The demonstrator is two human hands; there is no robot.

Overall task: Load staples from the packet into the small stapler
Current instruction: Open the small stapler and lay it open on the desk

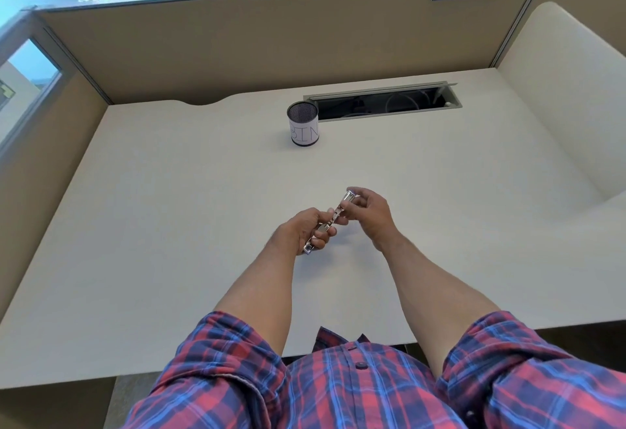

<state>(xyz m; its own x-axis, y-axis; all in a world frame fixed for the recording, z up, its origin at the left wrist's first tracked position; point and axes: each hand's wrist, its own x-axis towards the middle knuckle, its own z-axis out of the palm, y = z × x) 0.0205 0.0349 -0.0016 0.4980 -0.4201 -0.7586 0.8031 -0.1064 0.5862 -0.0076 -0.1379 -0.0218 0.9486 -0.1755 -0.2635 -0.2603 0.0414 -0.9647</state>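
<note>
A small metal stapler [333, 217] is swung open into one long straight strip and held above the white desk [169, 225]. My left hand [305, 230] grips its lower half, with the blue end poking out below my fingers. My right hand [369, 213] pinches the upper half near its shiny tip. No staple packet is in view, and I cannot tell whether staples lie in the channel.
A mesh cup labelled BIN [304, 123] stands at the back of the desk, beside an open cable slot [382, 101]. Beige partition walls enclose the desk on three sides. A curved cream panel [559, 96] rises at the right.
</note>
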